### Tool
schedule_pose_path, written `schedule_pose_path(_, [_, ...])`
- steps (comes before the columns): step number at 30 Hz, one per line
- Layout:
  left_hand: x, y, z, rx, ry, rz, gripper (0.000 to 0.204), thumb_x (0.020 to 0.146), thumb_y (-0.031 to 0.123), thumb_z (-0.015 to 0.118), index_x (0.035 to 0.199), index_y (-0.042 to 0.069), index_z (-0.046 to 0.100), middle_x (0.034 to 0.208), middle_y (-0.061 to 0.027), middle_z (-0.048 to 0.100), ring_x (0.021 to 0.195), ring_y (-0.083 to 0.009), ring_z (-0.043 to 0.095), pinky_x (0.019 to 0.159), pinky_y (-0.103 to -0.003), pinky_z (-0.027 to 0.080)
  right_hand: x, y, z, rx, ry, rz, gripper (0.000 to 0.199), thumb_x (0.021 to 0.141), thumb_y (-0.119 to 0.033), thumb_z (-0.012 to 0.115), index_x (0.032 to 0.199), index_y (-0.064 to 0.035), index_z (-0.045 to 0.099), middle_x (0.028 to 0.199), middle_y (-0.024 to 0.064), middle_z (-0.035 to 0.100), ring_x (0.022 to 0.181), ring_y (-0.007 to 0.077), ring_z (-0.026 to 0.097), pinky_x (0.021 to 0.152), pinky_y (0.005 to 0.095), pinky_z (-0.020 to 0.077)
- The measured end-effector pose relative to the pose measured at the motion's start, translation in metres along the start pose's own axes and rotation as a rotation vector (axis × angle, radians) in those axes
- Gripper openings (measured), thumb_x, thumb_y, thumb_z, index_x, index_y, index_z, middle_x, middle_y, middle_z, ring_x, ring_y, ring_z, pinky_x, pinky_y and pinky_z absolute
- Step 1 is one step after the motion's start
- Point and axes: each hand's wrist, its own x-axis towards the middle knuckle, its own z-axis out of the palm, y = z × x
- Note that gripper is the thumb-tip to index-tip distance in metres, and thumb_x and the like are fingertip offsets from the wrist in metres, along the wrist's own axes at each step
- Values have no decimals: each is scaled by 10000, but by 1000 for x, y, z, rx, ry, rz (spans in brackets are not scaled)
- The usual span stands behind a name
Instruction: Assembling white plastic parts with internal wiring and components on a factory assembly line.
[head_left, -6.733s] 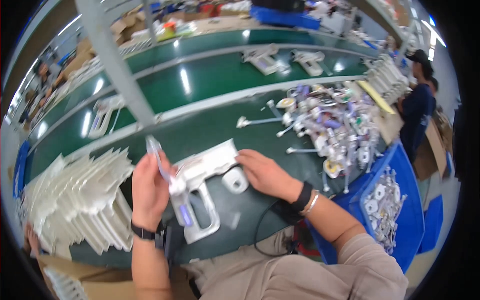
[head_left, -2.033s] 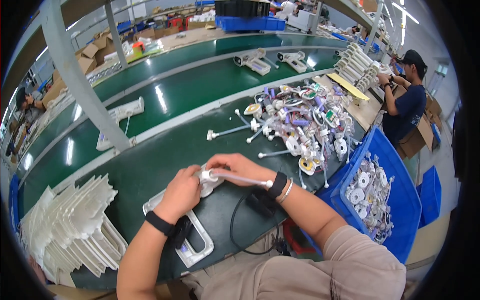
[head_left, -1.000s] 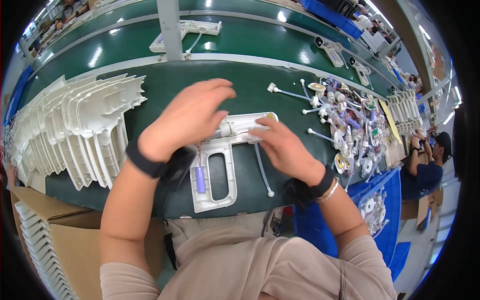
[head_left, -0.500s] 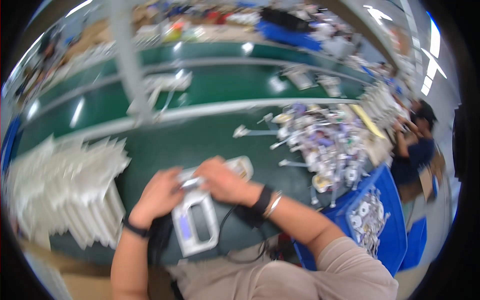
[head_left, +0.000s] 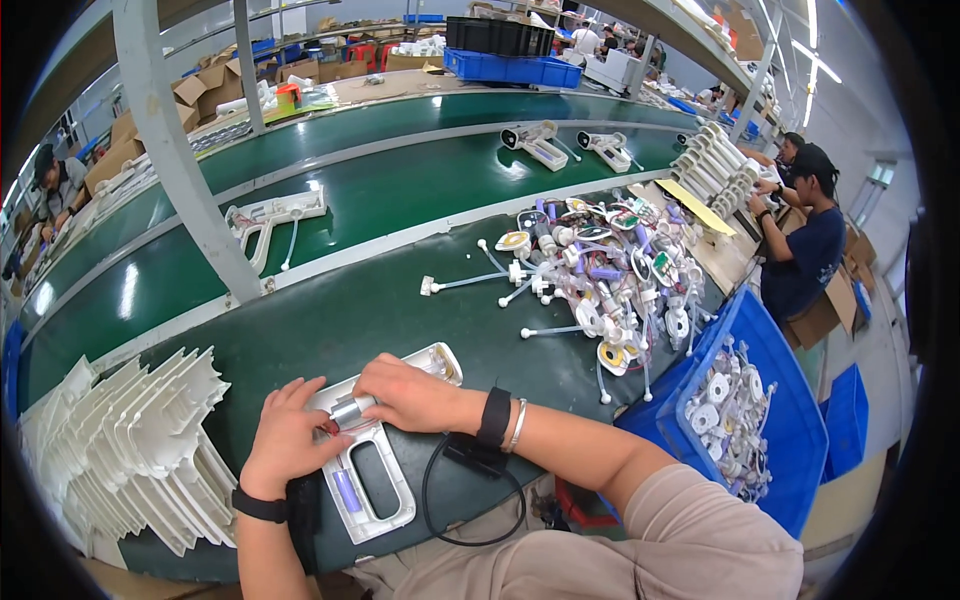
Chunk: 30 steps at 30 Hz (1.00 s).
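Note:
A white plastic housing half [head_left: 402, 492] with a looped handle lies on the green bench in front of me, hollow side up. In one arm of its handle sits a purple cylindrical battery [head_left: 347, 490]. A silver motor [head_left: 350, 411] lies across the upper body of the housing. My right hand [head_left: 412, 396] has its fingers closed on the motor's right end. My left hand [head_left: 297, 436] grips the housing's left side, thumb and fingers around the motor's other end, where a bit of red wire shows. The spot beneath my fingers is hidden.
Stacked white housing halves [head_left: 150, 450] stand at the left. A heap of motor, battery and tube assemblies [head_left: 600, 270] lies at the right, beside a blue bin [head_left: 790, 440] of similar parts. Beyond runs a green conveyor [head_left: 400, 180] behind a metal post [head_left: 180, 150]. A co-worker [head_left: 810, 230] sits at the far right.
The view has shifted and sharpened. Both hands stay at the housing, now a little lower and further left in the picture, and the motor between them shows more plainly.

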Motion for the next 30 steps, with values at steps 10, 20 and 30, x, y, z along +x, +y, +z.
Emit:
schedule_pose_path(10, [-27, 45, -3, 223, 446, -177, 730, 694, 421, 737, 1210, -38, 500, 1318, -246, 449, 1198, -427, 438, 977, -525, 346, -7, -10, -16, -299, 124, -97, 386, 757, -192, 679, 1096, -33, 588, 1101, 176, 530, 1025, 345, 516, 887, 428, 416])
schedule_pose_path(20, [-61, 116, 62, 405, 148, -536, 898, 653, 486, 725, 1294, -64, 419, 1324, -317, 399, 1176, -485, 435, 892, -537, 409, -10, -15, 8, -573, -105, -95, 559, 857, -328, 578, 1301, -17, 443, 1322, 147, 473, 1255, 306, 423, 1001, 505, 353])
schedule_pose_path(30, [-66, 111, 82, 391, 346, -483, 827, 625, 397, 771, 1214, -90, 456, 1227, -312, 462, 1065, -435, 499, 855, -460, 457, -17, -13, -6, -342, 189, -166, 609, 740, -250, 707, 1267, -49, 477, 1303, 188, 451, 1176, 360, 452, 963, 482, 370])
